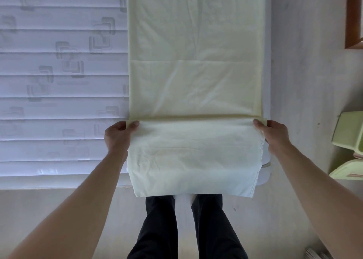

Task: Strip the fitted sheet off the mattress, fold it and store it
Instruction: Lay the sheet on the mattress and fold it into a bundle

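1. Left hand (119, 134) and right hand (270, 133) are each pinching a fold edge of the pale yellow fitted sheet (194, 72).
2. Sheet is lying narrow-folded along the quilted mattress (59, 82), near end hanging toward the floor.
3. Fabric is appearing light and limp; gripping at fold corners is advised.

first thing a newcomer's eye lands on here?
The pale yellow fitted sheet, folded into a long strip running up the centre over the bare quilted mattress. The left hand and right hand pinch its near fold at either edge, the end hanging over dark trousers.
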